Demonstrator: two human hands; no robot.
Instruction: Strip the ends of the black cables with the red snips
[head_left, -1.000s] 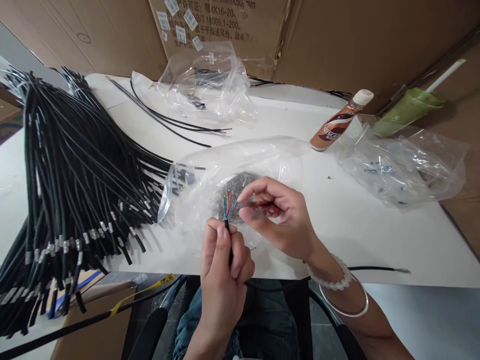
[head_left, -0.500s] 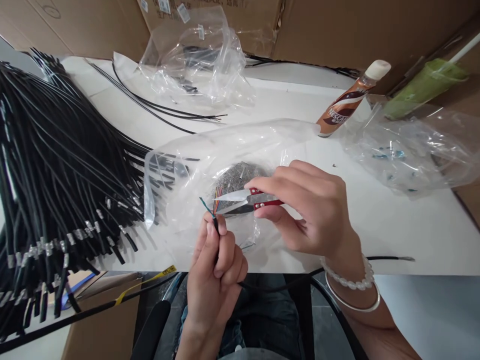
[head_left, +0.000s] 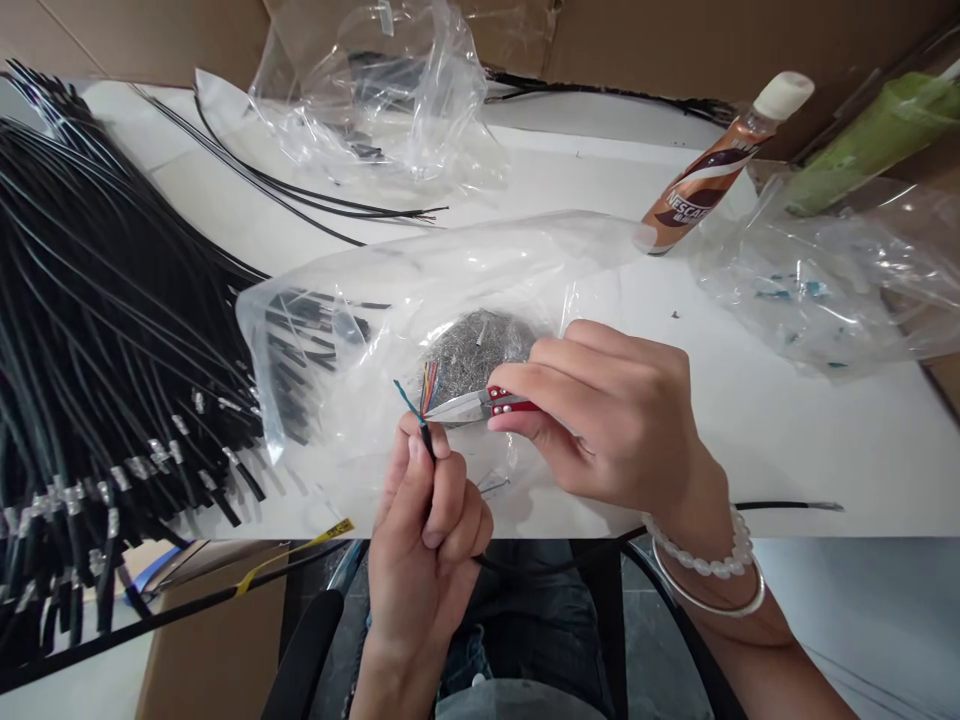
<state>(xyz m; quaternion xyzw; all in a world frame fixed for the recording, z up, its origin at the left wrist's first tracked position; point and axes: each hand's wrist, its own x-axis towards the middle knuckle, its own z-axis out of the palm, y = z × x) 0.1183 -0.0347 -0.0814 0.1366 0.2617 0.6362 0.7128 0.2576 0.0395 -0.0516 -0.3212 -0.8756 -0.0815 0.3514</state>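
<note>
My left hand [head_left: 435, 510] pinches the end of a black cable [head_left: 427, 440], which points upward with its thin coloured wires [head_left: 429, 385] fanned out. A green strand [head_left: 406, 398] leans away to the left of the others. In my right hand [head_left: 607, 410] is a pair of red-handled thread snips [head_left: 510, 398], held between thumb and fingers. Their blades are closed together, tips touching the base of the wires just above the cable sheath. Behind the blades, a heap of fine metal wire clippings [head_left: 472, 345] lies in a clear plastic bag [head_left: 360, 400].
A thick bundle of black cables [head_left: 112, 330] covers the left side of the white table [head_left: 810, 430]. At the back are another plastic bag [head_left: 375, 120] and a Nescafe bottle [head_left: 705, 180]. A bag with green scraps [head_left: 810, 280] lies at the right, beside a green cup [head_left: 870, 140].
The snips' blades, apart before, have closed, and my right hand has shifted slightly left. The left hand still grips the cable. The view has tilted a little.
</note>
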